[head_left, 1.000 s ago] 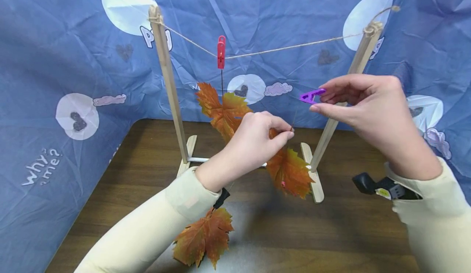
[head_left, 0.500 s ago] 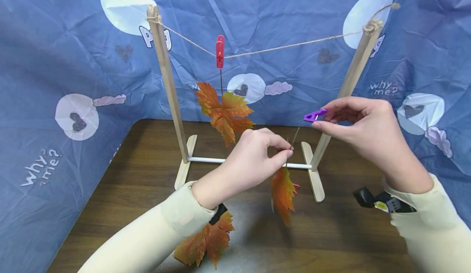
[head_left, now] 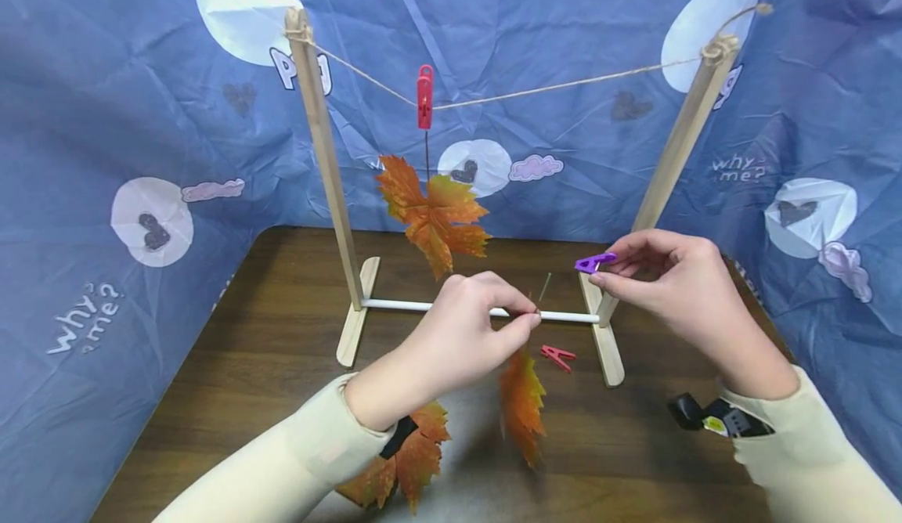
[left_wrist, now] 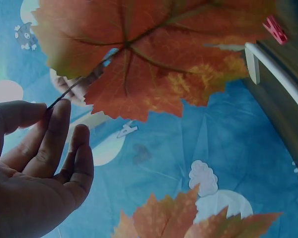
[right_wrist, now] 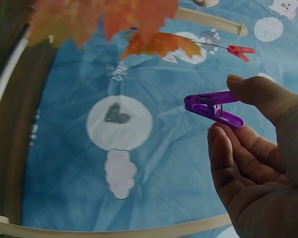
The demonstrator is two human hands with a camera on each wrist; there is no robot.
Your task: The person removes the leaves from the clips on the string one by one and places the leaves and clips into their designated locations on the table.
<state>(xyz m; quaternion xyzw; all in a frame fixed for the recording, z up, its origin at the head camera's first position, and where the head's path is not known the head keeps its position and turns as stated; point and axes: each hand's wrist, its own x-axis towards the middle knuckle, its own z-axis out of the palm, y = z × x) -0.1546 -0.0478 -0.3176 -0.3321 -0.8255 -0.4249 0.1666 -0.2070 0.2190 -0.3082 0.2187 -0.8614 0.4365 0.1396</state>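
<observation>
My left hand [head_left: 468,323] pinches the thin stem of an orange artificial maple leaf [head_left: 523,409], which hangs edge-on below the fingers; the left wrist view shows its veined face [left_wrist: 139,54]. To the right, my right hand [head_left: 676,292] holds a purple clothespin [head_left: 595,262] between thumb and fingers, its nose pointing left. In the right wrist view the purple clothespin [right_wrist: 213,107] is apart from any leaf or string. Behind the hands, a red clothespin [head_left: 424,98] fixes a second leaf [head_left: 435,214] to the twine [head_left: 564,87].
Two wooden posts [head_left: 324,163] carry the twine, with a white rod [head_left: 398,305] joining their feet. A loose red clothespin [head_left: 558,357] lies on the brown table [head_left: 232,398]. Another leaf [head_left: 416,460] lies partly hidden under the left forearm. Blue printed cloth [head_left: 535,14] surrounds the table.
Both hands have come down toward the table, the left one with its leaf and the right with the purple clothespin. The held leaf has turned edge-on, and the loose red clothespin now shows fully.
</observation>
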